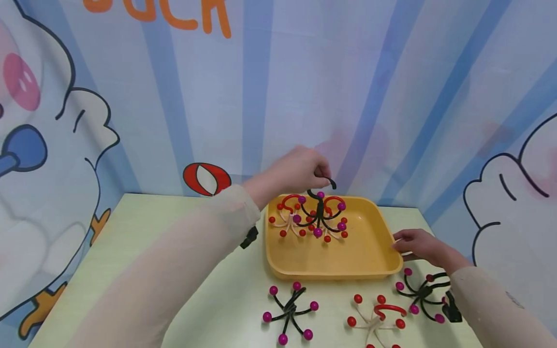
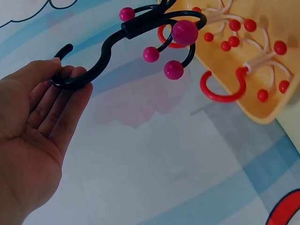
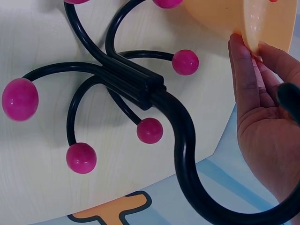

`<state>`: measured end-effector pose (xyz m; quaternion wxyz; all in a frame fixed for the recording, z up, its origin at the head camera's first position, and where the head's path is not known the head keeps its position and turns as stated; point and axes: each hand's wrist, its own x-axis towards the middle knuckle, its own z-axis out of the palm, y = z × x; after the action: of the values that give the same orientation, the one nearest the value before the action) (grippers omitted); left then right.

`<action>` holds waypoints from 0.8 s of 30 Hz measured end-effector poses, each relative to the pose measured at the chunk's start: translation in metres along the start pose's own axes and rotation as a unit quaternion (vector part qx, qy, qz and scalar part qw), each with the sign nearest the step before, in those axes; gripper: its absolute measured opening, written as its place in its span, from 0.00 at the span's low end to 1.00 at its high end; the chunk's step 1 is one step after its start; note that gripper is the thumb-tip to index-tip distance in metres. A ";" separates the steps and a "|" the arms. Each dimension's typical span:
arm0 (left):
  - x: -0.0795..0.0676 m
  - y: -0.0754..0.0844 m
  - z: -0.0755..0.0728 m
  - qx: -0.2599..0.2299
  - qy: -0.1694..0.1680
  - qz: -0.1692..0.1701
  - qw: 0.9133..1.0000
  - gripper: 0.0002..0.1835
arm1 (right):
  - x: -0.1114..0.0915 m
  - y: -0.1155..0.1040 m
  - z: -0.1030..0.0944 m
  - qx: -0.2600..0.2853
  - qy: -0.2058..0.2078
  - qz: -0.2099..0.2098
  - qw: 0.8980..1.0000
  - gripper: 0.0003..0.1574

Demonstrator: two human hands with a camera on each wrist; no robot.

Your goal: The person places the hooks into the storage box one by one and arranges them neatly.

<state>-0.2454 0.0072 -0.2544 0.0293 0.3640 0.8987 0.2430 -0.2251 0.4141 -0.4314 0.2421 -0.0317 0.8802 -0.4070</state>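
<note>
My left hand (image 1: pixel 300 171) pinches the hooked handle of a black head massager (image 1: pixel 319 210) with magenta ball tips, seen over the left half of a yellow tray (image 1: pixel 370 251). In the left wrist view, the thumb and fingers hold the curve of the hook. Two pale massagers with red balls and red hooks (image 2: pixel 222 96) lie in the tray beneath, partly hidden by the black one. My right hand (image 1: pixel 419 246) holds the tray's right rim, thumb on one side and fingers on the other in the right wrist view.
In front of the tray lie a black massager (image 1: pixel 290 309), a pale one with a red hook (image 1: pixel 373 324), and another black one (image 1: pixel 424 292) near the right forearm. A printed blue-striped cloth (image 1: pixel 296 87) hangs behind the pale table (image 1: pixel 217 299).
</note>
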 end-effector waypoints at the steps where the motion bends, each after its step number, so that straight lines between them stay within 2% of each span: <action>1: 0.004 0.002 0.002 0.000 0.001 0.003 1.000 0.07 | 0.000 0.000 0.000 0.001 0.000 -0.001 1.000 0.28; 6: 0.022 0.014 0.015 0.000 0.003 0.017 1.000 0.08 | -0.002 -0.004 0.003 0.001 -0.002 -0.005 1.000 0.27; 12: 0.041 0.027 0.033 0.027 0.015 0.029 0.999 0.09 | 0.002 -0.004 0.003 0.005 0.007 0.023 1.000 0.27; 24: 0.071 0.038 0.059 0.045 0.045 0.003 0.998 0.11 | 0.001 -0.009 0.003 0.002 0.008 0.032 0.999 0.27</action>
<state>-0.2593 0.1022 -0.2803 -0.0285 0.3564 0.9080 0.2186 -0.2259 0.4063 -0.4268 0.2480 0.0008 0.8818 -0.4012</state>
